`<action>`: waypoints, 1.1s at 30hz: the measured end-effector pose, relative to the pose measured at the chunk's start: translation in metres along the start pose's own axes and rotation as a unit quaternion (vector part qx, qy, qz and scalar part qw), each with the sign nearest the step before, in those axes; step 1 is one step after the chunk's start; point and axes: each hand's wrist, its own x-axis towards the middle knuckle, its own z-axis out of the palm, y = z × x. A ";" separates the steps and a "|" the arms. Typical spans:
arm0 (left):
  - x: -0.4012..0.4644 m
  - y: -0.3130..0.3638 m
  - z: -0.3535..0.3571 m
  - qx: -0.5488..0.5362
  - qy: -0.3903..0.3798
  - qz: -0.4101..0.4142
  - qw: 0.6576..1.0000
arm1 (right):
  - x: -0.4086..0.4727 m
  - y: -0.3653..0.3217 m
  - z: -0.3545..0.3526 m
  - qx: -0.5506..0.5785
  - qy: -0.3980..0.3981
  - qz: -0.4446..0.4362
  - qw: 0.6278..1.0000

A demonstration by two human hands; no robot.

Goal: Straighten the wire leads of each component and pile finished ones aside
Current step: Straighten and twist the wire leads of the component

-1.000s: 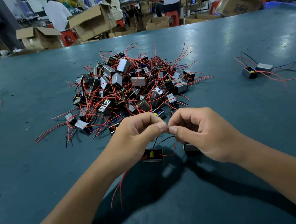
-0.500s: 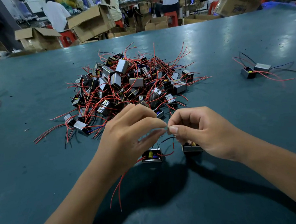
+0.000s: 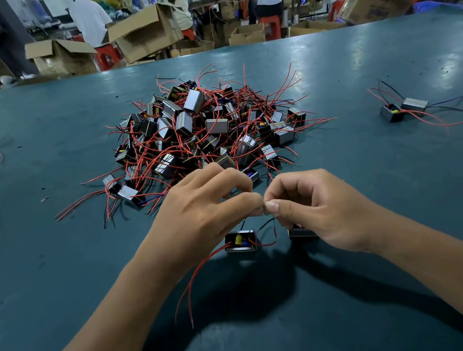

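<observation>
Glossy teal table (image 3: 62, 264), metal-cased components (image 3: 240, 241)

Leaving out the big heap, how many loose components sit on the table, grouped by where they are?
Under the hands: 2, one open-faced, one part-hidden by the right hand
Far right pair: 2
Total: 4

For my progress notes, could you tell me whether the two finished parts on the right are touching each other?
Touching: the head view shows the dark open part butted against the silver part with no table between them.
</observation>
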 end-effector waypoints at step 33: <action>0.004 0.010 0.003 -0.412 -0.073 -0.350 0.838 | -0.002 0.010 0.004 -0.090 0.091 -0.038 0.991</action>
